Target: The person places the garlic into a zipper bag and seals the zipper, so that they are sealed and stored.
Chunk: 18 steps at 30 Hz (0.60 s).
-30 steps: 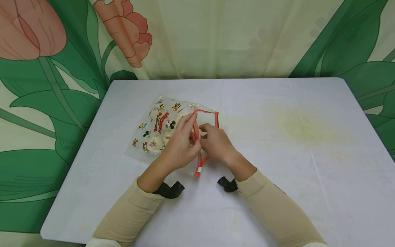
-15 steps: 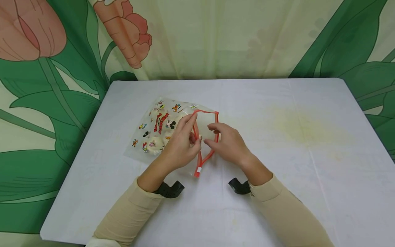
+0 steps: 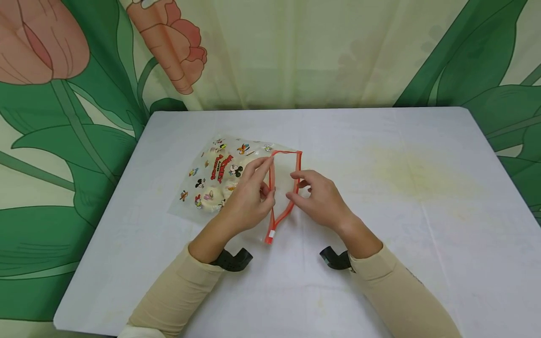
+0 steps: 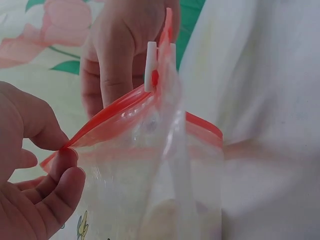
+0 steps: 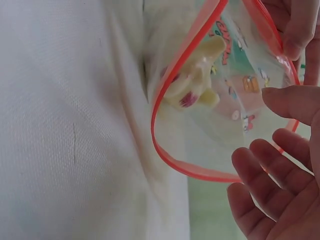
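Note:
A clear plastic zip bag (image 3: pixel 196 162) printed with small cartoon figures lies on the table, its red-edged mouth gaping to the right. My left hand (image 3: pixel 249 202) pinches the near-left red edge between thumb and fingers, as the left wrist view also shows. Beside the opposite red edge (image 3: pixel 299 162) is my right hand (image 3: pixel 323 197), thumb and fingers spread apart; whether they touch the edge I cannot tell. Inside the bag is a cream-coloured object (image 5: pixel 200 75) with purple patches, seen through the mouth; its kind is unclear. A white slider (image 4: pixel 150 67) sits at the zip's end.
A white cloth covers the table (image 3: pixel 401 234), with a faint yellowish stain (image 3: pixel 414 173) to the right. Behind the table hangs a curtain (image 3: pixel 304 51) with big tulips and green leaves. Black wrist mounts (image 3: pixel 234 259) stick out from both sleeves.
My right hand has drawn back to the right, away from the left hand, and its fingers have spread. The bag's mouth has shifted slightly right. My left hand keeps its pinch.

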Available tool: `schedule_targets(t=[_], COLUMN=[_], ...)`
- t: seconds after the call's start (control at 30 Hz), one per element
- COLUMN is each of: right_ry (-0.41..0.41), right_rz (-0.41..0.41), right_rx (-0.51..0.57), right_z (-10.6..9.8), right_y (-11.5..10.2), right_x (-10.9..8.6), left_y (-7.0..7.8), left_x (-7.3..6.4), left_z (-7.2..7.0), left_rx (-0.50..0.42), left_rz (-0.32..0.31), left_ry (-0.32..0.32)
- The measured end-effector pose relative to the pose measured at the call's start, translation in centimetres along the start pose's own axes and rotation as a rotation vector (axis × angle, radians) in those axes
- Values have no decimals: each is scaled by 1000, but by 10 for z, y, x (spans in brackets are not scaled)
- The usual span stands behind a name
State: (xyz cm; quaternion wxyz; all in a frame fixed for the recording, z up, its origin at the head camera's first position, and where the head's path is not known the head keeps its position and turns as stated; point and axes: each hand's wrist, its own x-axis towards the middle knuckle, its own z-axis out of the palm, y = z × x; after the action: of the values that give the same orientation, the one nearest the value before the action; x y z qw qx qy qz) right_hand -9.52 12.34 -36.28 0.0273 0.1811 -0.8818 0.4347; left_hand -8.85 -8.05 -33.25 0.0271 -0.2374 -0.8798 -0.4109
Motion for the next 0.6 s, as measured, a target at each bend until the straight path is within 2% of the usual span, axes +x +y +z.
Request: schedule_targets(t=[0.2, 0.4, 0.6], right_ry=[8, 9, 12], right_rz=[-6, -19, 2], right_rx=[-12, -36, -42], right_z=[-2, -5, -7], right_y=[0, 1, 1], right_x=[-2, -1, -3], left_y=[0, 0, 0], left_x=[-1, -1, -3], left_z=[0, -1, -2], left_rx=[0, 27, 30], left_rz=[14, -6, -3], left_ry=[10, 12, 6])
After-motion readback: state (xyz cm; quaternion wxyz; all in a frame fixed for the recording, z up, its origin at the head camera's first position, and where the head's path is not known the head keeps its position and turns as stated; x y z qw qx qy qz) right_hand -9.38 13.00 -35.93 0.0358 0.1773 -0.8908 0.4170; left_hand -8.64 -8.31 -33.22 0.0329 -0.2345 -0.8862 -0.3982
